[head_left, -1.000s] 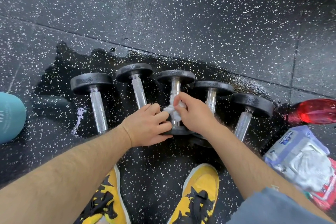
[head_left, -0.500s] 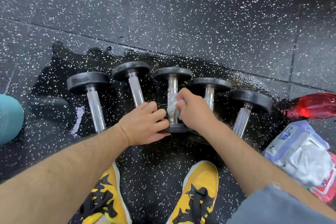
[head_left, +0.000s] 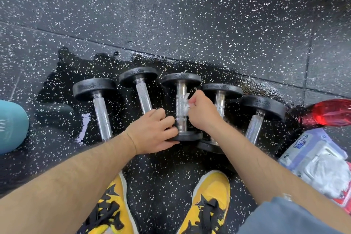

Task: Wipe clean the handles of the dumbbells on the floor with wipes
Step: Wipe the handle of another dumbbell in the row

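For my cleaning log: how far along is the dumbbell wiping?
Done: no handle shows it plainly, though the floor is wet. In hand: right hand holds a wipe against the middle handle; left hand grips its near plate. Left: possibly the other four handles.

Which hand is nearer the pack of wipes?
Right. The right hand, holding a wipe on the middle dumbbell's handle, is left of the pack; the left hand is further left, gripping that dumbbell's near plate.

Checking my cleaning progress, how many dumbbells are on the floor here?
5, side by side: far left, second from left, the middle one, fourth partly behind the right hand, and far right.
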{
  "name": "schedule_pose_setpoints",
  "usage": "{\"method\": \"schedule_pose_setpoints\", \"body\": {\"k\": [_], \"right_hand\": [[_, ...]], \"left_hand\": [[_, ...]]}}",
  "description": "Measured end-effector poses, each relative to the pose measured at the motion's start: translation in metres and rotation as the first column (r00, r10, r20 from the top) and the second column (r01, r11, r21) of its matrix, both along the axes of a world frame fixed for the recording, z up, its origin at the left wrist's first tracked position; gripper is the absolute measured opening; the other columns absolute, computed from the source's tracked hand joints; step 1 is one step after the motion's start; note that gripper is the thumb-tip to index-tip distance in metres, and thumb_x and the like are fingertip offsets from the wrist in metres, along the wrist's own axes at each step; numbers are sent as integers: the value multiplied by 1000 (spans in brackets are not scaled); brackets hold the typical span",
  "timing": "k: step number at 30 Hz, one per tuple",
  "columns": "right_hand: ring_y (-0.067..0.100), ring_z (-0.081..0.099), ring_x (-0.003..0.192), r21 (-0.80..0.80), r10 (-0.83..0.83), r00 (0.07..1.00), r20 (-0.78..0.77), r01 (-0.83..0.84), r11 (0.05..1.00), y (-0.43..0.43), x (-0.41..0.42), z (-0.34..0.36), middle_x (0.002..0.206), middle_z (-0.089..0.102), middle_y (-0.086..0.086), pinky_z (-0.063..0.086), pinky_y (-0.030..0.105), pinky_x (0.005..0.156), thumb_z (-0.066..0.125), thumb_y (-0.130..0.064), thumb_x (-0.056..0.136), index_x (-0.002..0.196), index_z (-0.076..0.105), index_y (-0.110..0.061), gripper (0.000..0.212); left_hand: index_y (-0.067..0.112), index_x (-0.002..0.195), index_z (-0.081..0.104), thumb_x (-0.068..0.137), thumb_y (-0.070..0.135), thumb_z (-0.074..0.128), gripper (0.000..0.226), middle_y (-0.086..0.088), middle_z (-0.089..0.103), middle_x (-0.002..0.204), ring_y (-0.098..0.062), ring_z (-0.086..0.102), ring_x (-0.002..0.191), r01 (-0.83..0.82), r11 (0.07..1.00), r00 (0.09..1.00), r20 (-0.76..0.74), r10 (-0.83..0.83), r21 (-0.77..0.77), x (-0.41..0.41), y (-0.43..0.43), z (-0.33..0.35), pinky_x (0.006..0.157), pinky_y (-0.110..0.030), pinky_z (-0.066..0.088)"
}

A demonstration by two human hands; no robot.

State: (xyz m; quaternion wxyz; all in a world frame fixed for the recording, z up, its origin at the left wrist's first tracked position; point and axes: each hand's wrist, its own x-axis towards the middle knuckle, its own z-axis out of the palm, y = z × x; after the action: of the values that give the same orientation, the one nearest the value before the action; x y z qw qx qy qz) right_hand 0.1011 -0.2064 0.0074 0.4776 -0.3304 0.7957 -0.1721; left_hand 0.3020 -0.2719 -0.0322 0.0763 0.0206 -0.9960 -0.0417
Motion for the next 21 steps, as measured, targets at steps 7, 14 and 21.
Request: {"method": "schedule_pose_setpoints", "body": {"k": [7, 14, 21], "right_hand": [[18, 51, 75, 88, 122, 993, 3, -121, 989, -4, -10, -1, 90, 55, 1, 41, 32, 61, 43, -5, 94, 90, 47, -25, 21], [14, 46, 70, 147, 285, 959, -11, -280, 949, 10, -2, 10, 90, 56, 1, 36, 29, 57, 42, -2, 93, 95, 49, -16, 16], [11, 56, 82, 155, 346, 936, -70, -332, 930, 11, 2, 15, 87, 60, -11, 42, 27, 64, 68, -23, 90, 79, 56, -28, 17]], "left_hand": [[17, 89, 62, 98, 52, 54, 37, -1, 54, 87, -24, 42, 76, 3, 1000, 1000, -2, -3, -13, 0, -1, 0, 68, -34, 38], [17, 89, 61, 98, 52, 54, 37, -1, 55, 87, -24, 42, 76, 0, 1000, 1000, -13, 0, -11, 1, -1, 0, 67, -34, 40], [16, 92, 61, 97, 52, 57, 36, -3, 55, 87, -25, 42, 74, -8, 1000, 1000, -14, 8, 11, 1, 0, -3, 65, -37, 40]]}}
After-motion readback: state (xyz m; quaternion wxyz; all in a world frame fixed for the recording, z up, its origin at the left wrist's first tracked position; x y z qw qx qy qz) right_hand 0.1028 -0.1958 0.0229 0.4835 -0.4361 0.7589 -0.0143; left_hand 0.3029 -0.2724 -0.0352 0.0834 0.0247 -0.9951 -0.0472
